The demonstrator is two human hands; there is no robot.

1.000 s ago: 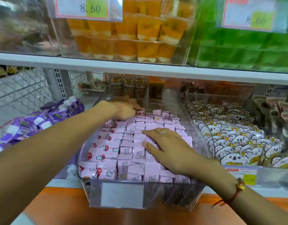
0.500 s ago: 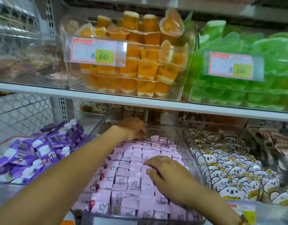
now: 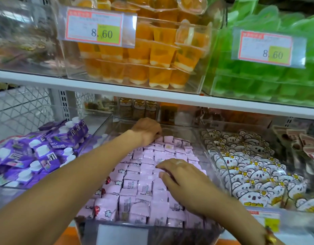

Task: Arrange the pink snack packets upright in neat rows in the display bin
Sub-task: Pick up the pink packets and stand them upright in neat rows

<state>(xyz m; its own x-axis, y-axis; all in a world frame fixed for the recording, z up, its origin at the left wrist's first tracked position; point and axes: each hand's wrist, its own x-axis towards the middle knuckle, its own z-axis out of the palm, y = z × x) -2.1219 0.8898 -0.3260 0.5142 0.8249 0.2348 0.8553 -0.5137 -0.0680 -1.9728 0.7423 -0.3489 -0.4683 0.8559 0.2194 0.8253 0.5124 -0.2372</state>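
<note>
- Our left hand point(image 3: 147, 132) reaches to the back row of pink packets point(image 3: 145, 175), which fill the clear bin point(image 3: 204, 138); whether its curled fingers grip one, we cannot tell.
- Our right hand point(image 3: 181, 181) rests on mid rows, fingers bent, seemingly pressing; we cannot tell if it pinches any.
- Pushing hard could topple neighbouring rows.
- Our arms hide many packets; the bin's front is cut off.

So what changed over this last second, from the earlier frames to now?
Mostly the camera tilted up, bringing the orange cups and green packs into view. The right hand went from lying flat to fingers curled down on the pink snack packets. The left hand stayed at the back row of the display bin. No packet visibly lifted or released.
</note>
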